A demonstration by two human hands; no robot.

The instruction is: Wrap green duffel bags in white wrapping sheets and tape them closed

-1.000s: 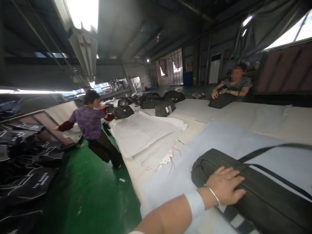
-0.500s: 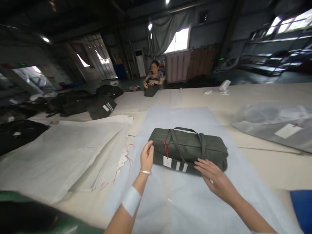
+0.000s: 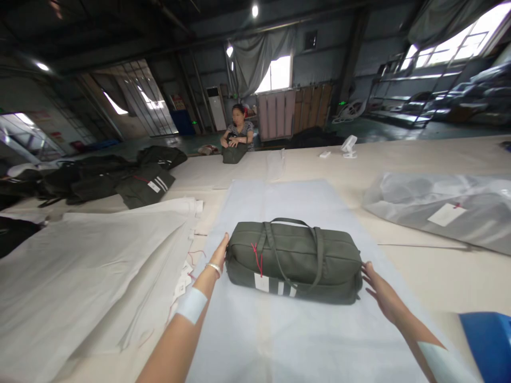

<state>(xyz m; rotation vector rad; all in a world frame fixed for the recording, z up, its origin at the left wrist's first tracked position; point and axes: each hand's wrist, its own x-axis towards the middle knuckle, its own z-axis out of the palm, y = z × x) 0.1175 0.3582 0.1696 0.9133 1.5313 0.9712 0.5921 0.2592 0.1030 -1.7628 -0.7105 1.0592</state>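
Note:
A dark green duffel bag [image 3: 339,260] lies lengthwise on a pale translucent plastic sheet [image 3: 235,340]. Its two strap handles are on top, and a white tag [image 3: 262,282] hangs from a red cord on its front, beside white stripes. At the bag's left end, my left hand [image 3: 219,255] rests stretched along the side, its fingers partly hidden behind the end. My right hand [image 3: 379,291] is at the opposite end, fingers spread, the tips at the bag's edge. Neither hand is closed around the bag.
Left lies a stack of plastic bags [image 3: 120,260] with loose white tags [image 3: 183,279]. Behind it are several dark green bags [image 3: 146,183]. A bagged item [image 3: 431,202] lies right, with a blue object [image 3: 487,340] nearer. A person [image 3: 239,133] handles a bag across the table; a small white fan [image 3: 349,146] stands there.
My right hand has moved from the bag's front to its right end. My left hand has straightened against the left end. The bag sits further left and lower in view, and the camera has turned right.

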